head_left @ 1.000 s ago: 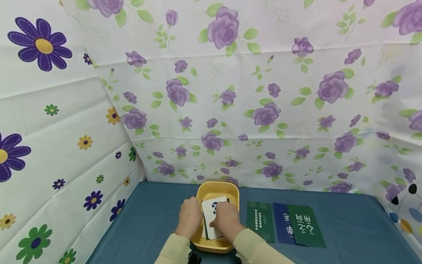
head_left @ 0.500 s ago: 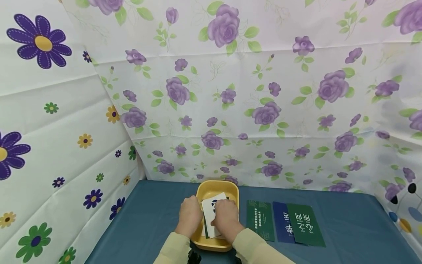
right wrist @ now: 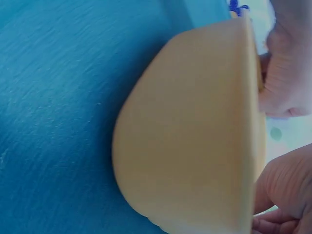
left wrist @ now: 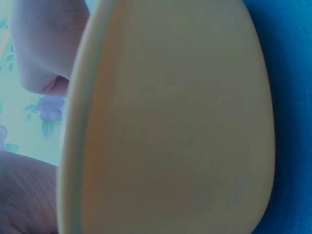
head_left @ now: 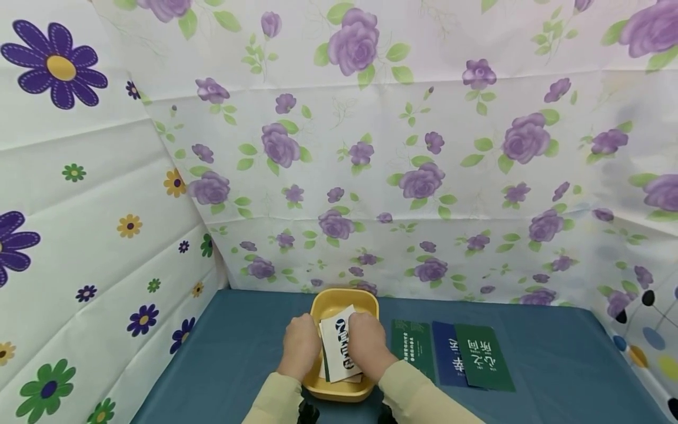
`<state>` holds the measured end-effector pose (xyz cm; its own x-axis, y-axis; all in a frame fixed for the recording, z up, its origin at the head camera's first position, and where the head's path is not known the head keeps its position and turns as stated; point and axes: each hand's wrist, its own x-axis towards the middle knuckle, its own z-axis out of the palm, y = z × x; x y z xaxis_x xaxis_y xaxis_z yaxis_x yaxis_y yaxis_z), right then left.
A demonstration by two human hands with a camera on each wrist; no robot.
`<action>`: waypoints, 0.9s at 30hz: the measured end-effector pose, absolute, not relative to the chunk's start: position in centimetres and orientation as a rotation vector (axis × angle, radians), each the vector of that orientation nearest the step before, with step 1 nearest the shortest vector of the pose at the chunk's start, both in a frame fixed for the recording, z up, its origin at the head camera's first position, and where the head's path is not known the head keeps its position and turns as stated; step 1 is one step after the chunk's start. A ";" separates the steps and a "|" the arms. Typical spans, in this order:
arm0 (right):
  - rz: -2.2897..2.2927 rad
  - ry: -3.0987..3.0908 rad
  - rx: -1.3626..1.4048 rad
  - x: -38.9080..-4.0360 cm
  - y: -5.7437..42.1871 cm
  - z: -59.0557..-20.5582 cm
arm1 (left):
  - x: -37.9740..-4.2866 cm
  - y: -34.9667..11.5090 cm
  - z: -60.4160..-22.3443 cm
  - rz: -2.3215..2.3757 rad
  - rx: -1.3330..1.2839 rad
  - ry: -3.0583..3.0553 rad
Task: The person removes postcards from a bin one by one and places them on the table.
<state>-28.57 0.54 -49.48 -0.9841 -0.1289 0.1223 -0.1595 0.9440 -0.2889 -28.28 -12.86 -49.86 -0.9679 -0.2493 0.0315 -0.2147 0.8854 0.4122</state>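
The person's 2 hands meet over a yellow plastic tub (head_left: 339, 300) standing on the blue tabletop (head_left: 551, 353). The right hand (head_left: 368, 346) grips a white card (head_left: 338, 341) by its right edge; the card lies tilted between the hands, within the tub, its dark lettering showing. Edges of other cards peek out beneath it. The left hand (head_left: 302, 347) is clenched at the tub's left side, but its fingertips are hidden, so I can't tell whether it grasps the rim or a card.

Just to the right of the right hand lies the inner green card (head_left: 415, 347), printed in pale text. Farther right comes a blue card (head_left: 449, 353), partly covered by the outer green card (head_left: 484, 356) with large white characters. Beyond the hands hangs a white sheet (head_left: 307, 194) printed with purple roses.
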 end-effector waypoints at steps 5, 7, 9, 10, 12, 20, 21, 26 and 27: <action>0.782 -2.993 0.227 -28.7 1.4 -49.1 | -28.4 -12.9 -50.0 -0.650 0.387 -2.969; 0.870 -2.979 0.222 -28.8 1.7 -49.0 | -28.5 -12.9 -50.0 -0.669 0.393 -2.962; 0.933 -2.953 0.227 -28.8 2.0 -48.9 | -28.5 -12.9 -50.0 -0.680 0.391 -2.956; 0.953 -2.939 0.230 -28.8 2.1 -49.0 | -28.5 -12.9 -49.9 -0.683 0.388 -2.954; 0.982 -2.920 0.223 -28.9 2.3 -49.1 | -28.5 -12.9 -50.0 -0.684 0.378 -2.955; 1.203 -2.838 0.178 -29.2 3.2 -49.4 | -28.5 -12.8 -50.1 -0.638 0.366 -2.945; 1.221 -2.828 0.181 -29.2 3.3 -49.3 | -28.5 -12.8 -50.1 -0.636 0.369 -2.951; 1.235 -2.782 0.158 -29.6 4.2 -48.7 | -28.5 -12.7 -50.0 -0.648 0.387 -2.992; 1.243 -2.773 0.146 -29.6 4.4 -48.5 | -28.5 -12.7 -50.0 -0.646 0.382 -2.995</action>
